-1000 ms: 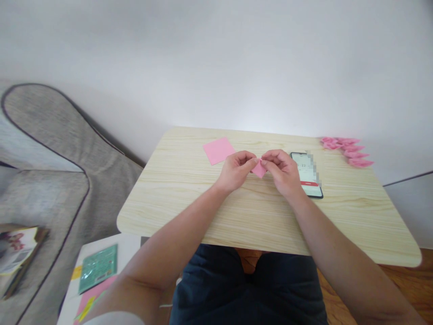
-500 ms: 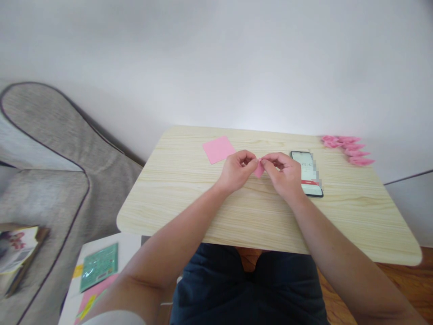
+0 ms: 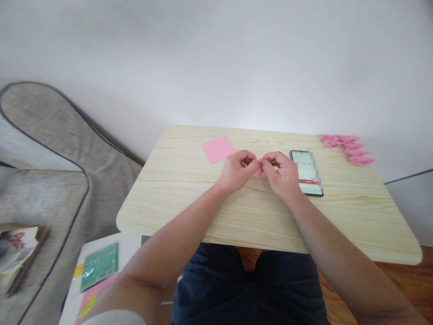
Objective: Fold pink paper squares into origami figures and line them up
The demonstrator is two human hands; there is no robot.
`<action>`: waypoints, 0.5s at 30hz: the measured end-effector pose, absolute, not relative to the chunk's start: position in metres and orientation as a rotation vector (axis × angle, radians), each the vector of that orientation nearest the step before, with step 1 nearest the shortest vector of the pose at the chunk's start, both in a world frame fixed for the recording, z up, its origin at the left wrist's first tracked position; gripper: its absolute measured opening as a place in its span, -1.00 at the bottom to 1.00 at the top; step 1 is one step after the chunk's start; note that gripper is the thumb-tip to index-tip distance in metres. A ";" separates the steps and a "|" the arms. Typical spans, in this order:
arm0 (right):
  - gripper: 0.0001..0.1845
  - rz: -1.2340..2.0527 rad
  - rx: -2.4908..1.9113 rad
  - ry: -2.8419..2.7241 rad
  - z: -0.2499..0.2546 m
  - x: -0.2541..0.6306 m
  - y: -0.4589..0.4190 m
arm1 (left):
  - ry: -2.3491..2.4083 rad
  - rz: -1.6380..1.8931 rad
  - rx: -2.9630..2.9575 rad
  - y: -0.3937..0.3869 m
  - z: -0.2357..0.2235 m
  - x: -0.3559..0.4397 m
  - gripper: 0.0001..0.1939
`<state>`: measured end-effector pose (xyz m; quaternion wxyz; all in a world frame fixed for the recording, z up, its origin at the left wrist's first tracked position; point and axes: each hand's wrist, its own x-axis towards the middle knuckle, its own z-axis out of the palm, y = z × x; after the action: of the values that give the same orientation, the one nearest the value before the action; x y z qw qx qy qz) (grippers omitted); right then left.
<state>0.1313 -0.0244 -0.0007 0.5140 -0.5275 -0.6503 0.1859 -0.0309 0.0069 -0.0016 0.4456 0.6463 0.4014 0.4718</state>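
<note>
A small folded piece of pink paper (image 3: pixel 259 171) is pinched between both hands above the middle of the table. My left hand (image 3: pixel 237 170) grips its left side with thumb and fingertips. On the other side, my right hand (image 3: pixel 282 174) pinches the paper near its top edge. The lower tip of the paper points toward me; its upper part is mostly hidden by the fingers. Just beyond my left hand lies a flat stack or sheet of square pink paper (image 3: pixel 218 149). Beside my right hand rests a phone (image 3: pixel 309 174) with a lit timer screen.
Several folded pink paper pieces (image 3: pixel 353 146) sit in rows at the table's (image 3: pixel 358 216) back right corner. A white wall (image 3: pixel 257 63) borders the back. Low on the left, a green packet (image 3: pixel 99 266) lies on a white surface, beside a grey sofa (image 3: pixel 50 194).
My right hand has shifted slightly left, exposing a bit more of the phone screen. Both hands keep their pinch on the pink paper, and nothing else has visibly moved.
</note>
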 end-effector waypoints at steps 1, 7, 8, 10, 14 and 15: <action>-0.93 0.444 -1.260 -1.577 -0.001 0.132 -0.024 | 1.000 1.170 1.604 0.007 -0.001 -0.031 -0.81; -0.94 0.383 -1.232 -1.631 -0.001 0.132 -0.025 | 1.028 1.179 1.615 0.006 -0.002 -0.030 -0.81; -0.94 0.378 -1.233 -1.639 0.000 0.131 -0.026 | 1.034 1.179 1.618 0.006 -0.002 -0.030 -0.82; -0.94 0.384 -1.233 -1.648 0.001 0.131 -0.026 | 1.049 1.178 1.627 0.007 -0.003 -0.030 -0.83; -0.92 0.503 -1.229 -1.588 0.000 0.130 -0.026 | 1.090 1.189 1.677 0.007 -0.006 -0.031 -0.83; -0.92 0.548 -1.233 -1.552 -0.001 0.131 -0.025 | 1.095 1.197 1.695 0.007 -0.006 -0.031 -0.83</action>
<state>0.1306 -0.0247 -0.0011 0.5163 -0.5133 -0.6464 0.2283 -0.0307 0.0071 -0.0061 0.3872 0.6662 0.4304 0.4702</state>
